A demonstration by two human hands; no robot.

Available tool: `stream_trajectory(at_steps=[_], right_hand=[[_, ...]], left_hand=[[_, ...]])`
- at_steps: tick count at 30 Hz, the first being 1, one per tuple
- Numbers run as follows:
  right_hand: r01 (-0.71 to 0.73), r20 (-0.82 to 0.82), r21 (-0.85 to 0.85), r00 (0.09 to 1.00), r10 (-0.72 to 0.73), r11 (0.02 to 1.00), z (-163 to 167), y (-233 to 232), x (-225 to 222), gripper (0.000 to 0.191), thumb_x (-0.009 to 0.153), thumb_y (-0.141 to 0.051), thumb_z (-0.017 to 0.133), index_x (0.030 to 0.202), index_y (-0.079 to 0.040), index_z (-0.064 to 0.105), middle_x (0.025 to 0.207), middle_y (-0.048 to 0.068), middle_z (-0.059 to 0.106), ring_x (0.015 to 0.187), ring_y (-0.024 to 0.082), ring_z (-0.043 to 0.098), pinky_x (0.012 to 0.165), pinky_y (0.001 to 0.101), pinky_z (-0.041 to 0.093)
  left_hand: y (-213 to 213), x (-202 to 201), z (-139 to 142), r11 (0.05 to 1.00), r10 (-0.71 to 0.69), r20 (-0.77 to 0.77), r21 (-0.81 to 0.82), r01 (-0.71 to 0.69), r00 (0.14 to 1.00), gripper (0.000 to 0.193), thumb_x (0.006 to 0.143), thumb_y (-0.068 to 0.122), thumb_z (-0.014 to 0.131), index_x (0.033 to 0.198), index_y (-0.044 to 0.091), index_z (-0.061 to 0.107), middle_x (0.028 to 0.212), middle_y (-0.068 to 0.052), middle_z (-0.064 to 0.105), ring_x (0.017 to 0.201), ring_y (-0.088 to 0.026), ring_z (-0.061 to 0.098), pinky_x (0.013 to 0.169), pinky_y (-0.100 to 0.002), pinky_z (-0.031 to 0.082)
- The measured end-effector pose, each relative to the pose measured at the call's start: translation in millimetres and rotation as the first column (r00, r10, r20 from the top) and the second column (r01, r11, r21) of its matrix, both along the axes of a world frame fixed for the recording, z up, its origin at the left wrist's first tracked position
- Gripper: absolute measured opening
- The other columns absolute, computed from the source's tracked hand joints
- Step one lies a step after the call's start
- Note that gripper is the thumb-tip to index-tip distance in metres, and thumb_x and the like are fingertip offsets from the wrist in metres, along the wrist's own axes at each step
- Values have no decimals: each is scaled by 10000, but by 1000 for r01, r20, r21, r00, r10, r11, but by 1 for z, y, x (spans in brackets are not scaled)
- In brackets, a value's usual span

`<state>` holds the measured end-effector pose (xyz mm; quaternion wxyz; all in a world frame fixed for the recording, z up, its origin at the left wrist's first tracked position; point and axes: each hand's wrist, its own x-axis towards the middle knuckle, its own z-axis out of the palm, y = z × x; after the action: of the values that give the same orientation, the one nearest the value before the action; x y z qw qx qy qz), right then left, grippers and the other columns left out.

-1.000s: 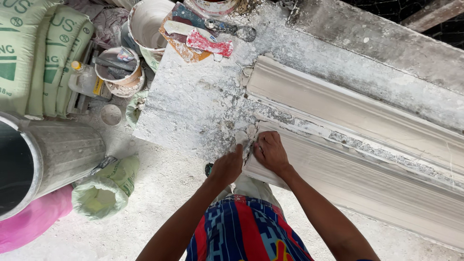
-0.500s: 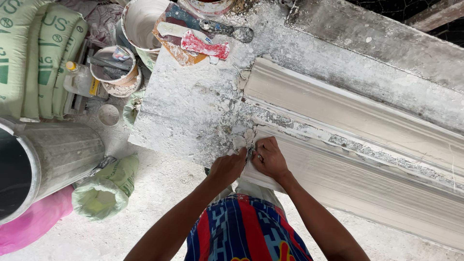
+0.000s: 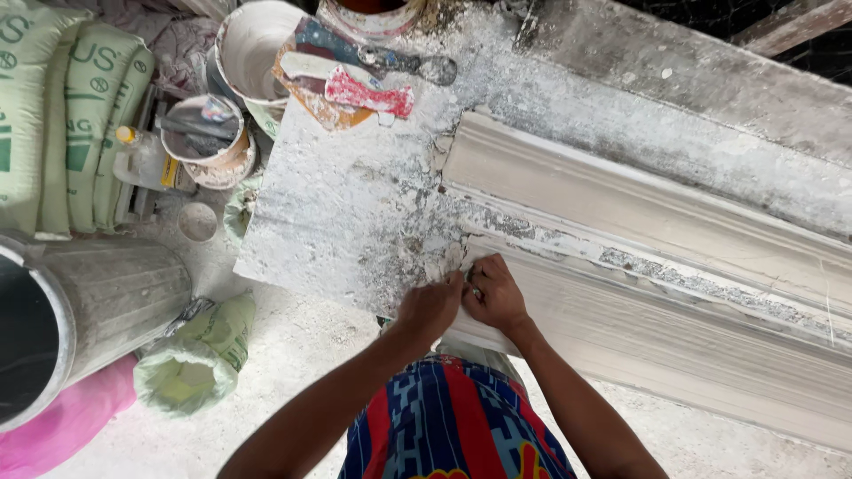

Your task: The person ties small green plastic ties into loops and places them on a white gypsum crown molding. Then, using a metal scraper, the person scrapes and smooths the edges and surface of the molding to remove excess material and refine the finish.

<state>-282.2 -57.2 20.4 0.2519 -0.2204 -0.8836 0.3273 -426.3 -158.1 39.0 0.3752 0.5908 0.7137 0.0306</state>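
Hands meet at near end of grey plaster moulding [image 3: 674,355] on dusty worktable [image 3: 346,222]: left hand [image 3: 429,309] fisted against edge, right hand [image 3: 493,295] pinching it, grip contents unclear; trowels [image 3: 355,75], buckets [image 3: 257,44] within reach

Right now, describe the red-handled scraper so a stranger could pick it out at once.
Start at the plaster-crusted workbench and go to its far edge, away from the person's hands, where a few tools lie in a heap beside a white bucket. The red-handled scraper lies on top of that heap. It alone has a bright red, plaster-smeared handle; the trowel beside it is dull grey.
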Motion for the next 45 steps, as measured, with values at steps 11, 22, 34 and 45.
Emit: stream_trajectory(at_steps=[11,22,34,45], right_hand=[[156,5,-60,988,-156,986,-28,-3,4,133,918,-42,633,806,-4,571,825,150,584,831,337,568,759,431,494],[62,77,-424,997,-32,904,27,54,80,565,1172,-314,546,1572,-6,292,1165,219,676,1077,347,684,986,412,522],[-81,682,-388,645,345,918,75,107,120,578,942,-292,636,1494,-232,473,970,120,744,807,275,705,694,445,572],[-190,558,-428,714,424,884,19,119,90,543,925,-171,642,1457,-158,535,849,174,749,664,300,715,639,406,571]], left_hand=[[55,-38,-6,973,175,146,122,-193,974,405,1052,154,465,1384,-35,329,968,-322,723,827,-427,708,718,-513,585],[51,129,-18,282,273,957,-179,-943,-100,456,1142,207,373,1502,-52,267,1259,-196,564,1104,-224,624,904,-337,539],[51,176,-14,852,442,-428,475,-219,789,520,851,116,605,1363,47,547,1475,-246,476,1346,-393,542,1106,-490,429],[66,133,-40,866,439,-452,444,-231,777,238,949,105,629,1171,44,689,1200,-148,707,1130,-259,655,1020,-418,498]])
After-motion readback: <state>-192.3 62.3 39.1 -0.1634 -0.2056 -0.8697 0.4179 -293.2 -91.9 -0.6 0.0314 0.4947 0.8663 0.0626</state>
